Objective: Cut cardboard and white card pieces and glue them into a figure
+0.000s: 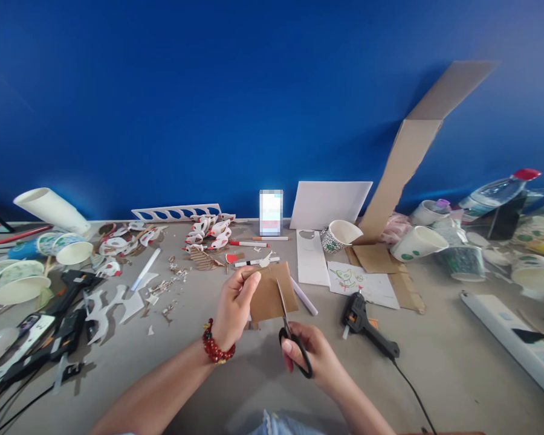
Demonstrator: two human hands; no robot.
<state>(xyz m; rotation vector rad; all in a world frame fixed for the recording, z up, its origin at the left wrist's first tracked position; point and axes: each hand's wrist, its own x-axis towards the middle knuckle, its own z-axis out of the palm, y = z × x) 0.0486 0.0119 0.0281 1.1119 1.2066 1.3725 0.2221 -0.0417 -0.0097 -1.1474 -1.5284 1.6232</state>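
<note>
In the middle of the head view, my left hand (236,302) pinches the left edge of a brown cardboard piece (265,297) between thumb and fingers. A red bead bracelet (217,347) circles that wrist. My right hand (315,353) is closed on black-handled scissors (295,347), its fingers in the loops. The blades point up and away from me, lying over the right part of the cardboard; whether they cut into it I cannot tell. Beyond the cardboard lie a white marker (256,262) and a red marker (249,244).
A black glue gun (360,317) rests right of my hands, its cord running toward me. Farther right are a white power strip (512,344) and paper cups (419,244). On the left lie paper scraps (163,293) and more glue guns. A lit phone (271,214) stands by the blue wall.
</note>
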